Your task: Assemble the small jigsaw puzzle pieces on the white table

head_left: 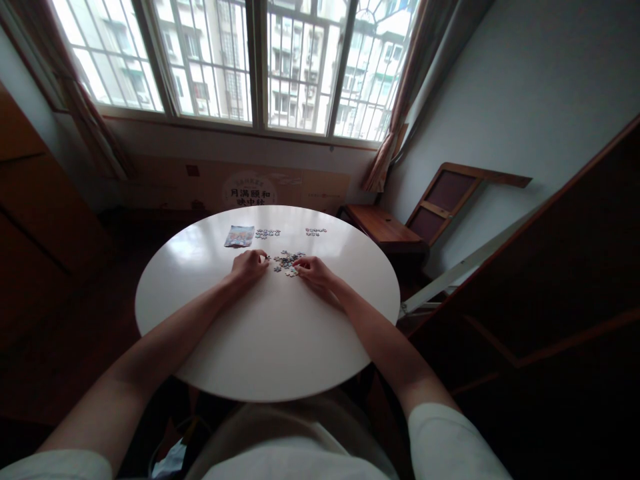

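A loose pile of jigsaw puzzle pieces (286,260) lies on the white round table (260,333) between my two hands. My left hand (250,262) is at the pile's left side, fingers curled, thumb and index finger closed around a small dark puzzle piece (268,257). From the right, my right hand (314,268) reaches the pile's edge with its fingers bent together; whatever is at its fingertips is too small to make out. Farther back, puzzle pieces in rows (268,233) sit beside a picture sheet (239,236), and a smaller group of pieces (315,232) lies to the right.
Beyond the table, a long printed cardboard panel (210,183) leans beneath barred windows (260,67). At the back right stands a wooden bench (383,223) near a folded wooden frame (445,193). A large dark panel (560,300) slants along the right side.
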`<state>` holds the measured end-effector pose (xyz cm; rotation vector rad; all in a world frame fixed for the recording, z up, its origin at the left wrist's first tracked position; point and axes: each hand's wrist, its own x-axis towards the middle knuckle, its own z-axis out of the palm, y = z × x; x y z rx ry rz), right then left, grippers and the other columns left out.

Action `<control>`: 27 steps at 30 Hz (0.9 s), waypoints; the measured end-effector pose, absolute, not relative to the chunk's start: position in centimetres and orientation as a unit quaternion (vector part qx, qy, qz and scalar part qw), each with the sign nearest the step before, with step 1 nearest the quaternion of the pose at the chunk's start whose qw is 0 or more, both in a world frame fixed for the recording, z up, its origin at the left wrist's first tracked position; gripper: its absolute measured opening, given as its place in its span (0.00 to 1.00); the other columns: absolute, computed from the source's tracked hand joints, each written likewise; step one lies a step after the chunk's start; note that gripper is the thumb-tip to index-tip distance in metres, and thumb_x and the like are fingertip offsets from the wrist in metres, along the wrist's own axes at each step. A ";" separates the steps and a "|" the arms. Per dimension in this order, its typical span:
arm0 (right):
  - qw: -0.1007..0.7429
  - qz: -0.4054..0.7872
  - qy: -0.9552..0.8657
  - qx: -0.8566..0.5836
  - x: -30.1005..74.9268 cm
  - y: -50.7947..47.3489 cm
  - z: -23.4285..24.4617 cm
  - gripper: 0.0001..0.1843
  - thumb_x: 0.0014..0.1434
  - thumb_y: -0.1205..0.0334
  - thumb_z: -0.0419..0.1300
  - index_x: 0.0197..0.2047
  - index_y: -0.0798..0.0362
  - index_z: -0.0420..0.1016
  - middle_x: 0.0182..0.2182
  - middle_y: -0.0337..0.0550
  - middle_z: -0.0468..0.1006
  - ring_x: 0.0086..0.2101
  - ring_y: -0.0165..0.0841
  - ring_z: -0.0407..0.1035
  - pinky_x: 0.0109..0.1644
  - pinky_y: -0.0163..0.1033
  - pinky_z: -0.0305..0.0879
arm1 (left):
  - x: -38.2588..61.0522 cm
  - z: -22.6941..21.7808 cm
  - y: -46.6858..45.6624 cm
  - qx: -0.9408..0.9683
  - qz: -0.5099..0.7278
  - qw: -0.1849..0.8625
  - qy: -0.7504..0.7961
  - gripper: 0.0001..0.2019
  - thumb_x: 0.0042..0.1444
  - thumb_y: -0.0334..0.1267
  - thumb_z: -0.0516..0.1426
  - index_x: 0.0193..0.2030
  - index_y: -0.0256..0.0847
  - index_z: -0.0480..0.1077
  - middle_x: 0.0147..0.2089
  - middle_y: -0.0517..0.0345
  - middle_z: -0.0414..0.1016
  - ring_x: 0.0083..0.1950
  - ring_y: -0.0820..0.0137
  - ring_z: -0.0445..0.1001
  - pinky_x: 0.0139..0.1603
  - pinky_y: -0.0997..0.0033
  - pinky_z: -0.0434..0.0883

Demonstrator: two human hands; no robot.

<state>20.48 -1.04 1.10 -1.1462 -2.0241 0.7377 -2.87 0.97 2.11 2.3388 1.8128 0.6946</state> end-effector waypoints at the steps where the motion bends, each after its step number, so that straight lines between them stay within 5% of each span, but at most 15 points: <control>1: 0.342 0.286 -0.781 -0.438 20.5 -1.0 1.1 0.14 0.54 0.62 0.56 0.39 0.61 0.77 0.20 0.38 0.70 0.22 0.25 0.62 0.27 0.29 0.55 | -2.9 2.1 1.0 0.769 0.225 0.053 0.596 0.16 0.53 0.45 0.53 0.45 0.44 0.74 0.32 0.56 0.77 0.31 0.67 0.72 0.32 0.72 0.63; 6: 0.339 0.285 -0.785 -0.433 20.5 -1.0 0.9 0.14 0.54 0.61 0.56 0.39 0.61 0.77 0.20 0.37 0.69 0.22 0.24 0.60 0.27 0.29 0.54 | -3.0 2.2 1.1 0.773 0.218 0.060 0.593 0.19 0.54 0.41 0.53 0.53 0.46 0.68 0.34 0.56 0.76 0.33 0.66 0.72 0.34 0.71 0.64; 15: 0.329 0.310 -0.783 -0.426 20.5 -1.3 1.3 0.18 0.53 0.58 0.56 0.42 0.61 0.76 0.19 0.34 0.66 0.20 0.23 0.56 0.26 0.29 0.53 | -2.8 2.4 0.5 0.769 0.232 0.046 0.594 0.14 0.52 0.47 0.54 0.39 0.45 0.75 0.30 0.56 0.76 0.30 0.68 0.71 0.30 0.73 0.63; 27: 0.293 0.291 -0.802 -0.432 20.5 -2.0 2.4 0.17 0.53 0.60 0.56 0.41 0.63 0.77 0.21 0.37 0.68 0.22 0.23 0.55 0.27 0.30 0.50 | -3.1 1.8 1.2 0.778 0.217 0.048 0.587 0.12 0.54 0.43 0.52 0.41 0.49 0.76 0.37 0.55 0.78 0.36 0.63 0.73 0.34 0.70 0.65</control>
